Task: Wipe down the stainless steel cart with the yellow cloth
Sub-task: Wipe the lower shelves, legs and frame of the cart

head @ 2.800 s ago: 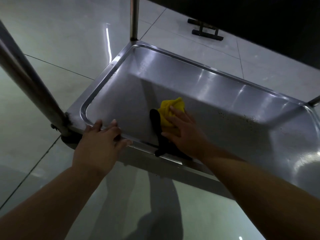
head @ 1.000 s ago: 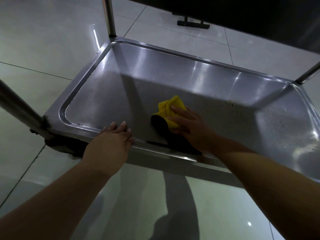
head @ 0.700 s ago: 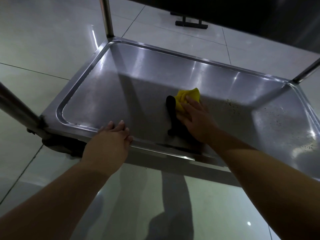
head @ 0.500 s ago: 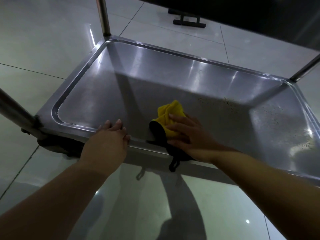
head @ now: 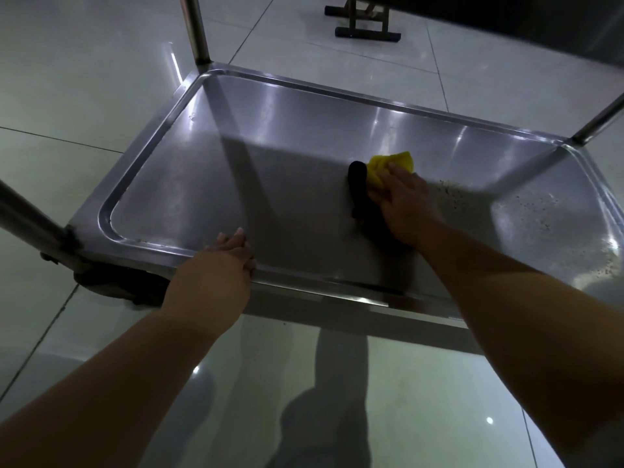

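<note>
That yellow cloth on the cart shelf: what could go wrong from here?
The yellow cloth may push the dark specks to the right of the right hand around the cart shelf rather than lift them. The left hand only rests on the front rim, so the cart might roll.

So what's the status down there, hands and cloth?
Right hand presses yellow cloth on cart shelf. Left hand rests on near rim. Dark specks right of cloth, nothing blocking.
</note>
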